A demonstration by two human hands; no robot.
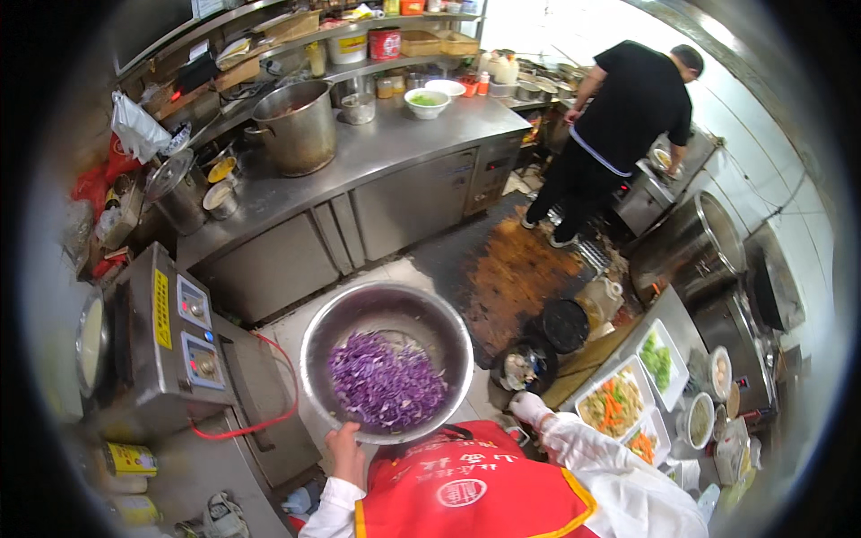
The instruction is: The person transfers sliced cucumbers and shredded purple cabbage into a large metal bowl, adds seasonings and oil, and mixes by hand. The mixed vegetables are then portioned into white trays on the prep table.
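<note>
My left hand (347,449) grips the near rim of a large stainless steel mixing bowl (454,343). Shredded purple cabbage (385,378) lies in its lower part, and the bowl hangs in front of my red apron (464,491). Off to the right, my right hand (529,409) wears a white glove. It is beside a black-lined waste bin (521,370) with scraps in it. The fingers are too small and blurred to tell whether they hold anything. Close to that hand stands a white tray of cut vegetables with carrot strips (611,405).
A co-worker in black (629,111) stands at the far right. A steel counter (377,161) carries a big stockpot (296,128). At left is a control-panel appliance (168,329) with a red hose (294,383). The floor mat (444,262) has brown stains.
</note>
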